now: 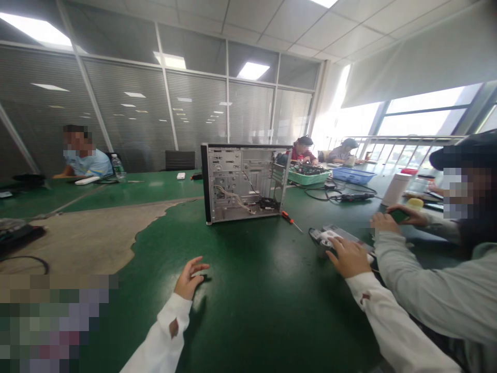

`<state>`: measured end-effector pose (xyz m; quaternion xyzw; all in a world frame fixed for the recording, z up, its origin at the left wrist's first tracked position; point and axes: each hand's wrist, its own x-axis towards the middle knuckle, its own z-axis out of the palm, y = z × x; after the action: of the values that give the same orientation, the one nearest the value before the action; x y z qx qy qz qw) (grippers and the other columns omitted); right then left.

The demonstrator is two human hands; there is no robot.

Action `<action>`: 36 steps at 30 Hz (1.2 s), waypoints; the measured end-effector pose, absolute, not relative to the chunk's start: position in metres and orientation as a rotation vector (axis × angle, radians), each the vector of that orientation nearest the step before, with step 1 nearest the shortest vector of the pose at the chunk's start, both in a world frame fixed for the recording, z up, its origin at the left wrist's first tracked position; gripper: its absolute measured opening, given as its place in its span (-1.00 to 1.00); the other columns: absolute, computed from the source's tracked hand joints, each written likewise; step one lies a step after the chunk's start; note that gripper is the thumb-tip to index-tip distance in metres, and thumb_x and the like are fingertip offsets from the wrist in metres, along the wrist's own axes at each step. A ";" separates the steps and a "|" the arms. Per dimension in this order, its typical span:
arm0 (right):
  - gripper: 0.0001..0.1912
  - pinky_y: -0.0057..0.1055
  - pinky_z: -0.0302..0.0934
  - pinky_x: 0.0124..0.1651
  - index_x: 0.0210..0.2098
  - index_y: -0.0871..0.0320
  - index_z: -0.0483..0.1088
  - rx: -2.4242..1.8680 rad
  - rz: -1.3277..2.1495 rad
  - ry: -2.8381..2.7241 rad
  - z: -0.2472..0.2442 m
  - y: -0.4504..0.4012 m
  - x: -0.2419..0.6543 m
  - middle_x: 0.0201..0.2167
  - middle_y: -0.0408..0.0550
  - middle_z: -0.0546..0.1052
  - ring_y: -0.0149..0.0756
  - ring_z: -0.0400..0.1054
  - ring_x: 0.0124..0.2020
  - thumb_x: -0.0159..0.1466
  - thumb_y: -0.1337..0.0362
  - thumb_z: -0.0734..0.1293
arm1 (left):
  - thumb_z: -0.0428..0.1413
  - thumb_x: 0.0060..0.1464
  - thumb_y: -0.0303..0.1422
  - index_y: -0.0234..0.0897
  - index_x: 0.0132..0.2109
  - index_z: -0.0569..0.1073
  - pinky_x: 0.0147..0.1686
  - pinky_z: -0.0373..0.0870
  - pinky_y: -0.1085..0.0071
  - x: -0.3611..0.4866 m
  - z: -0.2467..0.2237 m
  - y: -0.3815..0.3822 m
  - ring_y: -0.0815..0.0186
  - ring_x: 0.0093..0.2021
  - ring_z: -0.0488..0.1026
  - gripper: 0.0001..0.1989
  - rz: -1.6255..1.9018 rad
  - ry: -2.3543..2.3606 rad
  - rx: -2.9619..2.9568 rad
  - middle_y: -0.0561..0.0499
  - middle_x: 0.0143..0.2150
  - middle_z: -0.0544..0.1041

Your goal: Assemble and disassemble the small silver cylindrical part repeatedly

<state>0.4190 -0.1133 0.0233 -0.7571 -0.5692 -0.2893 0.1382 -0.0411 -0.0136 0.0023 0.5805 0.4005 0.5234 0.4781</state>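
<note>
An open computer case (246, 181) stands upright on the green table (240, 269), its inside with loose cables facing me. My left hand (191, 277) is over the table in front of the case, fingers apart and holding nothing. My right hand (350, 257) rests with spread fingers at a grey and white metal device (330, 238) to the right; the palm's underside is hidden. An orange-handled screwdriver (288, 217) lies between the case and that device.
Close on the right, a person in a dark cap (430, 280) holds a small dark object. Behind are a green basket (308, 177), a blue basket (354, 176), black cables and a white bottle (396, 189). Brown torn covering (97, 233) lies left. Other people sit farther back.
</note>
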 end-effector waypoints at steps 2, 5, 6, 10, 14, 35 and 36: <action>-0.59 -0.18 -0.03 -0.16 -0.06 0.16 0.17 -2.369 -0.584 -1.766 0.036 -0.098 0.418 -0.15 0.11 0.34 -0.08 0.23 -0.18 0.09 0.22 0.16 | 0.01 -0.33 -0.47 -0.34 -0.15 0.24 -0.31 0.29 0.31 -0.042 0.001 -0.013 0.19 -0.23 0.38 -0.55 1.287 0.977 1.416 -0.06 -0.36 0.48; -0.63 -0.26 0.03 -0.27 -0.13 0.13 0.24 -2.479 -0.317 -1.877 0.049 -0.079 0.421 -0.21 0.09 0.37 -0.11 0.28 -0.25 0.04 0.27 0.21 | 0.01 -0.33 -0.48 -0.34 -0.15 0.24 -0.29 0.29 0.30 -0.042 0.000 -0.014 0.20 -0.24 0.39 -0.56 1.297 0.982 1.408 -0.05 -0.36 0.48; -0.67 -0.31 0.04 -0.30 -0.18 0.13 0.27 -2.470 -0.281 -1.906 0.052 -0.076 0.423 -0.23 0.07 0.38 -0.14 0.29 -0.26 0.02 0.30 0.22 | 0.01 -0.33 -0.48 -0.34 -0.16 0.24 -0.29 0.29 0.30 -0.042 0.000 -0.015 0.20 -0.24 0.39 -0.56 1.299 0.987 1.406 -0.05 -0.37 0.48; -0.78 -0.41 0.04 -0.35 -0.33 0.13 0.33 -2.371 -0.186 -2.019 0.065 -0.072 0.426 -0.37 -0.02 0.41 -0.23 0.30 -0.31 -0.02 0.34 0.25 | 0.00 -0.33 -0.49 -0.34 -0.15 0.24 -0.30 0.29 0.32 -0.042 0.000 -0.016 0.21 -0.24 0.39 -0.56 1.296 1.005 1.416 -0.05 -0.36 0.48; -0.79 -0.40 0.04 -0.32 -0.31 0.11 0.30 -2.224 -0.189 -2.115 0.076 -0.073 0.390 -0.36 -0.04 0.39 -0.26 0.29 -0.33 0.01 0.32 0.23 | -0.03 -0.31 -0.50 -0.33 -0.14 0.23 -0.32 0.31 0.33 -0.041 -0.004 -0.016 0.23 -0.23 0.39 -0.56 1.291 1.036 1.467 -0.05 -0.36 0.48; -0.46 -0.29 0.17 -0.15 -0.02 0.17 0.02 -1.067 0.325 -1.819 -0.001 -0.043 0.147 -0.14 0.04 0.28 -0.30 0.25 -0.21 0.00 0.38 0.21 | 0.01 -0.14 -0.46 -0.30 0.02 0.10 -0.10 0.23 0.21 -0.011 0.003 -0.038 0.20 -0.06 0.26 -0.49 1.269 1.266 2.235 -0.15 -0.06 0.27; -0.48 -0.29 0.19 -0.18 -0.03 0.16 0.04 -1.065 0.335 -1.792 -0.005 -0.047 0.152 -0.15 0.04 0.27 -0.30 0.25 -0.23 0.00 0.39 0.20 | 0.01 -0.14 -0.46 -0.29 0.00 0.14 -0.09 0.22 0.22 -0.008 0.003 -0.036 0.20 -0.06 0.25 -0.52 1.268 1.278 2.245 -0.13 -0.08 0.28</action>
<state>0.1519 -0.0470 -0.0051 -0.4391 -0.7385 0.1381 0.4927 -0.0085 -0.0364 0.0032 0.7734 0.4403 0.4368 0.1313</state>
